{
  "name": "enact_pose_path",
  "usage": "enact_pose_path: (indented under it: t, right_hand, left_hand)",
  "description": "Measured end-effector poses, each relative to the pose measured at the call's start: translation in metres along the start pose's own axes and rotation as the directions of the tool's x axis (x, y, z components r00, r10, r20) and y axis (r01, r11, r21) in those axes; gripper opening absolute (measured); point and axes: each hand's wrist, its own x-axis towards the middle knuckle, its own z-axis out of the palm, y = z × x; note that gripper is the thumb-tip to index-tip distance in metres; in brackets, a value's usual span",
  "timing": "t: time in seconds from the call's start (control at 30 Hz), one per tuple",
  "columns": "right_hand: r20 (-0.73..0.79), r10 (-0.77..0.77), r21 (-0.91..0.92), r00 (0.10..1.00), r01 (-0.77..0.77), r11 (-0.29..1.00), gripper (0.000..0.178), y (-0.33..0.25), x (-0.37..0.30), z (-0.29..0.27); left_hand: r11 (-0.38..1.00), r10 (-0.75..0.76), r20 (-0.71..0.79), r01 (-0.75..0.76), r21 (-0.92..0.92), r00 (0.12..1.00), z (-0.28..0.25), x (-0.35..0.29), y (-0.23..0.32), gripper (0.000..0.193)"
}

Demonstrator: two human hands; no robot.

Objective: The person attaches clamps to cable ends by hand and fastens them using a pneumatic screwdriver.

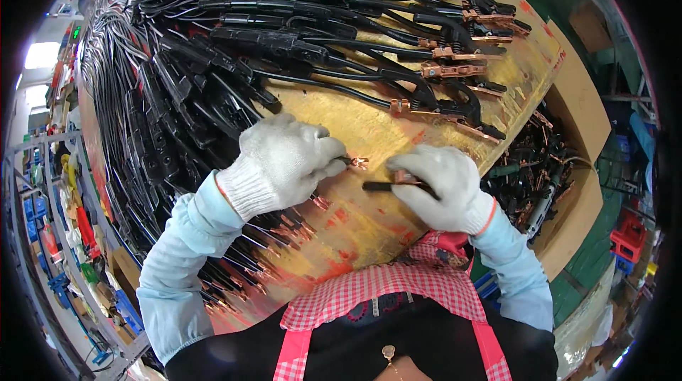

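My left hand [290, 159], in a white knit glove, is closed on a black cable. The cable's bare copper strands [360, 163] stick out past the fingertips toward the right. Facing it across a small gap, my gloved right hand [444, 186] is closed around an electrode holder part. A black bar end [376, 186] and a bit of copper [405, 177] show at its fingers; the palm hides the rest. Both hands are just above the worn yellow tabletop [341, 235]. Below my left hand lie several cables with stripped copper ends [284, 235].
Several black electrode holders with copper jaws [455, 68] lie across the table's far side. Black handle sleeves [170, 118] and bundled cables [106, 33] fill the left. Right of the table edge, a cardboard box [579, 207] holds more holder parts. A metal rack [42, 189] stands far left.
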Motion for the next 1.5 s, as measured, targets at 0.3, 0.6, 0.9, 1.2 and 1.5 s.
enact_pose_path:
  t: [0.3, 0.6, 0.9, 1.2, 1.5]
  right_hand:
    - [0.065, -0.145, -0.129, 0.987, 0.152, 0.98, 0.032, -0.008, 0.034, 0.029]
    - [0.087, -0.023, 0.311, 0.996, -0.005, 0.95, 0.026, -0.013, 0.018, 0.046]
    - [0.246, 0.228, 0.409, 0.942, -0.314, 0.857, 0.021, -0.013, 0.021, 0.032]
    - [0.024, 0.586, 0.49, 0.81, -0.521, 0.699, 0.029, -0.006, -0.018, -0.013]
    - [-0.189, 0.207, -0.153, 0.96, -0.237, 0.959, 0.035, -0.03, 0.003, 0.027]
  left_hand:
    - [0.972, 0.231, -0.498, -0.173, 0.16, 0.836, 0.026, 0.0, -0.003, 0.019]
    - [0.982, 0.095, -0.433, -0.156, -0.107, 0.897, 0.024, -0.008, -0.006, 0.014]
    - [0.974, 0.043, -0.355, -0.119, -0.194, 0.934, 0.021, -0.011, -0.004, 0.009]
    - [0.946, -0.009, -0.181, -0.05, -0.32, 0.984, -0.003, -0.004, 0.003, 0.017]
    - [0.811, -0.032, 0.127, 0.1, -0.577, 0.991, -0.019, 0.009, 0.003, 0.029]
